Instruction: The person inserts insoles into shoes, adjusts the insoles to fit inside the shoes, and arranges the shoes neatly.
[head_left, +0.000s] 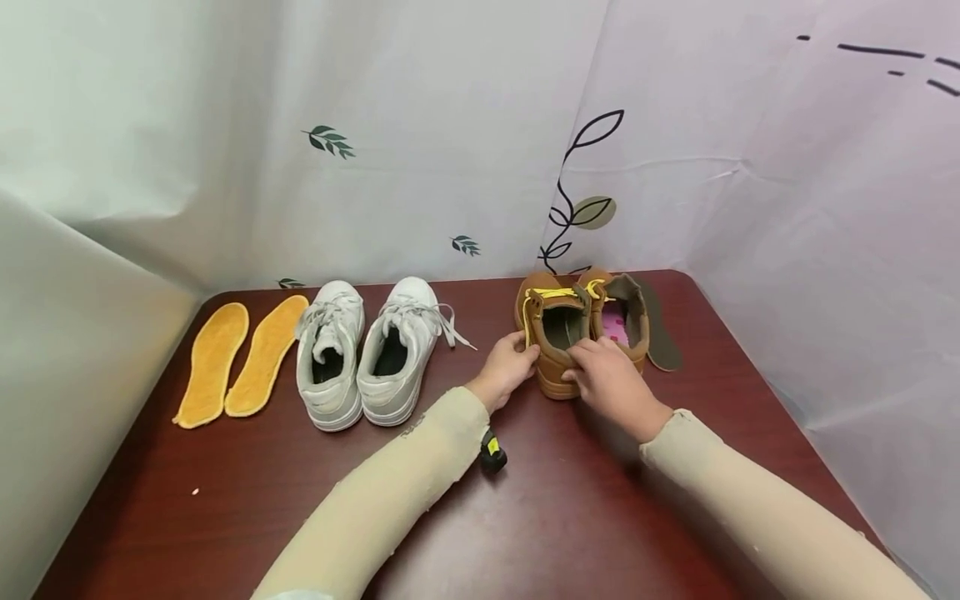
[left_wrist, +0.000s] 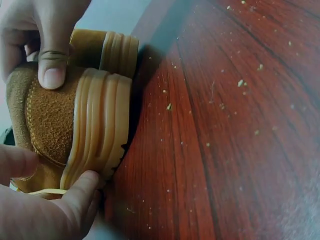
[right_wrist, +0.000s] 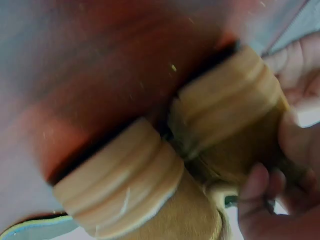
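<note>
A pair of brown suede shoes with yellow laces stands at the right back of the table. On the left brown shoe [head_left: 557,367], my right hand [head_left: 611,379] pinches the heel collar, its thumb outside on the heel and its fingers over the rim. My left hand [head_left: 506,367] holds the same shoe by its left side; one fingertip lies against the tan sole [left_wrist: 97,125] in the left wrist view. Beside it is the other brown shoe [head_left: 637,333], with a pink insole [head_left: 613,323] inside. A dark insole [head_left: 662,337] lies to the right of the pair.
Two white sneakers, one on the left [head_left: 330,400] and one on the right [head_left: 390,392], stand left of my hands. Farther left lie two orange insoles, the outer [head_left: 213,362] and the inner [head_left: 262,362]. Curtains hang behind the red-brown table [head_left: 525,533]. Crumbs dot its top.
</note>
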